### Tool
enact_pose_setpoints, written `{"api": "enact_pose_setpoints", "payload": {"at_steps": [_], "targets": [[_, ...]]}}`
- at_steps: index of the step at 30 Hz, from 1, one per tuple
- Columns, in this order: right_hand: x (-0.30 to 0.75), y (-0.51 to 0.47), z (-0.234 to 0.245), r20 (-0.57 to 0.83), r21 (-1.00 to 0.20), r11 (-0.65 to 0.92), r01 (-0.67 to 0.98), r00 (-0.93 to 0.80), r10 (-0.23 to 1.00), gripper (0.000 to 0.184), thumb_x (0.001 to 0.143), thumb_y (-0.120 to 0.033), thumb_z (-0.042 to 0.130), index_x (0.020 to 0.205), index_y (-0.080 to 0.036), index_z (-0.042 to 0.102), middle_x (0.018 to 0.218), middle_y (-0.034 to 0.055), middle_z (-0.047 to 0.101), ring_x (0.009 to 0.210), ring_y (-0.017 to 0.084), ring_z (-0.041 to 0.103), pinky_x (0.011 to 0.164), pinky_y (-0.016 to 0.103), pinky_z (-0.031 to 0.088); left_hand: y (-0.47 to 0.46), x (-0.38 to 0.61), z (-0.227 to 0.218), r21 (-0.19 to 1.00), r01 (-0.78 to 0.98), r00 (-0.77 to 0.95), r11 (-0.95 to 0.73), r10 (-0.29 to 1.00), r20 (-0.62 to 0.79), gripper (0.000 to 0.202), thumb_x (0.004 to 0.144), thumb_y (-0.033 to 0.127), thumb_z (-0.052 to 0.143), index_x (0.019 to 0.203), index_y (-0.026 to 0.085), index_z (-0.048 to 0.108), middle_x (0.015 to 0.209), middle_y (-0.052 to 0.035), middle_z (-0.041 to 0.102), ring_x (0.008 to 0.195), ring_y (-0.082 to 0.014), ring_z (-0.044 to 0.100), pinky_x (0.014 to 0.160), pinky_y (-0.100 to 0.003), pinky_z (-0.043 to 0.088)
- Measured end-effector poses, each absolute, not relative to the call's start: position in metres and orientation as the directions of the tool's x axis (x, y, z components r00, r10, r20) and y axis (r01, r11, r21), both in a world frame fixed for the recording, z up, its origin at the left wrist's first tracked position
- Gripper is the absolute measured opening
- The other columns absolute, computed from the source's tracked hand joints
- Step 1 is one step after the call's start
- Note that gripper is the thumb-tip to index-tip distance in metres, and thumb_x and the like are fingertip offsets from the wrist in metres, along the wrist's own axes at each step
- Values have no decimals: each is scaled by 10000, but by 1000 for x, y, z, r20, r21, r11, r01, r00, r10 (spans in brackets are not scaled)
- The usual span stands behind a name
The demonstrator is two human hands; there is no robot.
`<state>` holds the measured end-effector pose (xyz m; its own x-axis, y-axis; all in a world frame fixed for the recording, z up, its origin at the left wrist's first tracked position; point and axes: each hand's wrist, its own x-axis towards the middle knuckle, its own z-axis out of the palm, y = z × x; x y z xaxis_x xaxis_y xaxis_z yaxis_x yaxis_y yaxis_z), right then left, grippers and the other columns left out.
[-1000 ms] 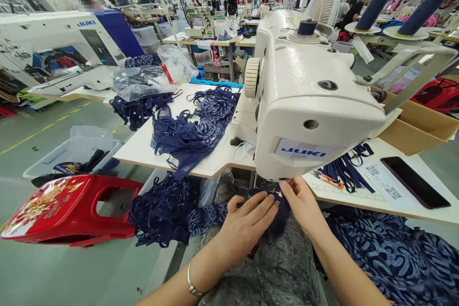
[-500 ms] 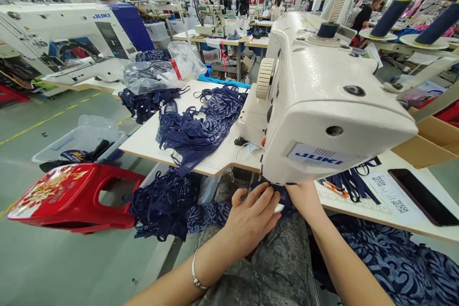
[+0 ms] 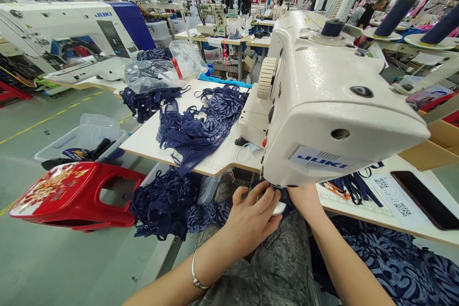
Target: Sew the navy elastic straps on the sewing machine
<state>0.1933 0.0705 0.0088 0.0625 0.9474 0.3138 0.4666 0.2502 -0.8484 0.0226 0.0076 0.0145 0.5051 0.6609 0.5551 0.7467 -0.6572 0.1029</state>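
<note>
At the needle end of a white JUKI sewing machine [image 3: 322, 100], both my hands work close together over my lap. My left hand [image 3: 251, 217] has its fingers bent and pressed together on a dark navy garment [image 3: 287, 197], beside the rounded white end of the machine's bed [image 3: 278, 209]. On the other side, my right hand [image 3: 304, 201] reaches in under the machine head and touches the same cloth. Its fingers are hidden behind the head and the fabric. Most of the garment is out of sight beneath my hands and the machine.
Navy patterned bras [image 3: 204, 124] lie heaped on the white table [image 3: 143, 146]. More strappy pieces [image 3: 165, 203] hang below, beside a red stool [image 3: 79, 196]. To the right are a phone [image 3: 425, 199], orange-handled snips [image 3: 337, 190] and patterned cloth [image 3: 390, 258].
The view has shifted slightly, so the machine head sits a little farther right in the picture. Both hands stay at the cloth with almost no visible movement.
</note>
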Motion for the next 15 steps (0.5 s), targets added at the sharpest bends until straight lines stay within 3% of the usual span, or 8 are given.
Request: {"api": "enact_pose_setpoints", "payload": {"at_steps": [6,15], "targets": [[194,69,8,324,-847,255,466,73,943,241,819,-310,509,962,-206,673,1035,98,714,1066,281,612,953,447,471,7,23,15,122,741,497,-660,661,562,337,956,340,509,1253,192,571,1185,-47,666,1154,-209,571,968,-369,294],[202,75,-3,353,-780,251,572,72,933,202,792,-388,523,823,-245,662,918,95,728,1053,325,608,1009,522,404,6,24,15,111,755,498,-647,675,545,346,944,343,518,1254,202,579,1183,-53,656,1167,-216,558,968,-356,321]]}}
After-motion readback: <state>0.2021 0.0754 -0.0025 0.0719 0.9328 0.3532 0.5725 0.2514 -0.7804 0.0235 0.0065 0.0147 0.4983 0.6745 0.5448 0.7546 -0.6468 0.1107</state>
